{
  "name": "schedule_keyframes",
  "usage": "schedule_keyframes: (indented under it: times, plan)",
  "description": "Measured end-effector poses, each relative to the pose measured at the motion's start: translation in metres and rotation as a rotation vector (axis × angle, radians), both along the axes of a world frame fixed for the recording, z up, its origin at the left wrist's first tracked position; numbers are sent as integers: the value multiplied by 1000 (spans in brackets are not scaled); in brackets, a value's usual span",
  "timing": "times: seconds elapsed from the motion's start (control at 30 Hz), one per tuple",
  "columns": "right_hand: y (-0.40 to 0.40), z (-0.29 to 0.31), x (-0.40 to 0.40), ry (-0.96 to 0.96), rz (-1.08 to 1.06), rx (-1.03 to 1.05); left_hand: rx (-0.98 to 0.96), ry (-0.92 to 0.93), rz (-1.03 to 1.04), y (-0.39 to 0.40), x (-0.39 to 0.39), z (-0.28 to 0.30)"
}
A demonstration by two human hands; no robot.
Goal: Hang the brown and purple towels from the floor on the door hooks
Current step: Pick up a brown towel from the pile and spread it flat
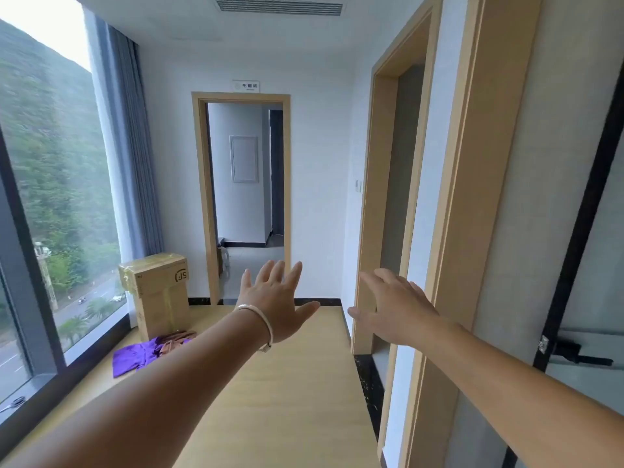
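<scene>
Left hand point(275, 300), right hand point(393, 307), both empty

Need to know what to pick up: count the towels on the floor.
2. The purple towel lies on the floor by the window; the brown towel lies bunched against it, at the foot of the box. More may be hidden.

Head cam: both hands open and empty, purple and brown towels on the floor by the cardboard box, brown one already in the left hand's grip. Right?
Not quite. The head view shows the brown towel lying on the floor beside the purple towel, next to the cardboard box, not gripped. The left hand and right hand are both open and empty, as you said.
</scene>
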State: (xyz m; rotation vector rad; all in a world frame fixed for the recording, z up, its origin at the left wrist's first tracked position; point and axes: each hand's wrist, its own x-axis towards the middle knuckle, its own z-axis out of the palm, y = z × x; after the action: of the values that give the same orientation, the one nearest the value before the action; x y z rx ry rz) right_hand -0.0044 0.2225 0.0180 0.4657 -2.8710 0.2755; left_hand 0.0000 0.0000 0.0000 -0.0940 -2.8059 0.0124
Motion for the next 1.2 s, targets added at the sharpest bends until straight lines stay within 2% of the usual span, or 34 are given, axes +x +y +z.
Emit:
schedule_keyframes:
  times: [0.27,0.53,0.87,1.2]
  plan:
    - [-48,-5,-77,14,-5,27,-30,8,-6,-40,-76,0]
    - [-69,-20,-186,48,42,37,-41,6,33,-58,-164,-4]
    - [-53,-13,-337,52,88,16,-54,-12,100,-51,-300,8]
    - [-55,-16,-465,38,95,6,-62,-6,70,-45,-425,10]
